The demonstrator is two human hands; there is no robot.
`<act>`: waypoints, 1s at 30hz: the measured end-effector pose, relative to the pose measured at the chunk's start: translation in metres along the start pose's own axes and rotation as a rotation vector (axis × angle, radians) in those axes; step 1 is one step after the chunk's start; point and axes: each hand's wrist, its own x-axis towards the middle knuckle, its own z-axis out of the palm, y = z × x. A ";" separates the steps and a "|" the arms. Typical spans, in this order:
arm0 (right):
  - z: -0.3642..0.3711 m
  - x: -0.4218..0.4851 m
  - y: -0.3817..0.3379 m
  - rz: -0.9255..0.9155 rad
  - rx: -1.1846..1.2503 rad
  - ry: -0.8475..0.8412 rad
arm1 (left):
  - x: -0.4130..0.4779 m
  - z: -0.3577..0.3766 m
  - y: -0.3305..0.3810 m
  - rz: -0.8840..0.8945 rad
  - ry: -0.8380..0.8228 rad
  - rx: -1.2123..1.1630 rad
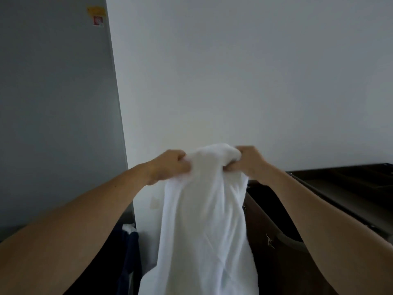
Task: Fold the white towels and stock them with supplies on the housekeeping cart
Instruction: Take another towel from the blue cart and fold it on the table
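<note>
A white towel hangs bunched in front of me, held up at chest height. My left hand grips its top edge on the left side, fingers curled into the cloth. On the right side my right hand grips the same top edge. The towel drapes straight down past the bottom of the view, so its lower end is hidden. The dark housekeeping cart stands to the right, behind my right forearm.
A white wall faces me, with a grey door or panel on the left carrying a small sticker. Dark blue fabric and a bit of white cloth hang low at the left.
</note>
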 end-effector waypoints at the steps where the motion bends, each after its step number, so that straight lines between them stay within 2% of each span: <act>1: -0.005 0.004 -0.015 -0.067 0.004 0.036 | -0.005 0.004 -0.003 -0.057 -0.177 0.043; 2: -0.006 0.007 -0.028 -0.111 0.031 0.055 | -0.009 0.007 -0.002 -0.098 -0.318 0.030; 3: -0.004 0.009 -0.037 -0.138 0.064 0.066 | -0.012 0.011 0.002 -0.112 -0.387 -0.035; 4: -0.001 0.008 -0.042 -0.149 0.070 0.073 | -0.013 0.016 0.007 -0.089 -0.388 -0.108; 7: 0.012 -0.003 -0.023 -0.089 -0.085 0.001 | -0.011 0.020 0.025 0.027 -0.190 -0.235; 11: 0.021 -0.036 0.043 0.187 -0.007 -0.443 | -0.005 -0.009 0.039 0.118 0.185 -0.680; 12: 0.024 -0.042 0.053 0.224 -0.038 -0.466 | -0.003 -0.018 0.038 0.122 0.245 -0.762; 13: 0.024 -0.041 0.059 0.246 -0.041 -0.420 | -0.003 -0.025 0.036 0.117 0.277 -0.773; 15: 0.020 -0.026 0.055 0.187 -0.035 -0.213 | -0.001 -0.028 0.026 0.079 0.257 -0.630; 18: 0.001 0.004 0.015 -0.014 0.072 0.151 | -0.002 -0.007 0.005 -0.047 0.042 -0.074; 19: -0.003 0.011 0.000 -0.053 0.157 0.223 | -0.004 0.003 -0.001 -0.078 -0.042 0.101; 21: -0.002 0.018 -0.018 -0.113 0.248 0.311 | -0.009 0.023 -0.008 -0.089 -0.122 0.272; 23: 0.011 0.016 -0.016 -0.084 0.220 0.331 | -0.011 0.033 -0.007 -0.051 -0.076 0.306; 24: 0.019 0.012 -0.010 -0.039 0.165 0.284 | -0.010 0.033 -0.004 -0.025 -0.010 0.280; 26: 0.034 0.001 0.004 0.027 0.023 0.099 | -0.006 0.027 0.002 0.004 0.091 0.067; 28: 0.042 -0.008 0.011 0.027 -0.037 0.000 | -0.006 0.021 0.011 0.021 0.000 -0.123; 30: 0.042 -0.011 0.004 0.003 0.026 0.023 | -0.009 0.025 0.016 0.008 -0.223 -0.059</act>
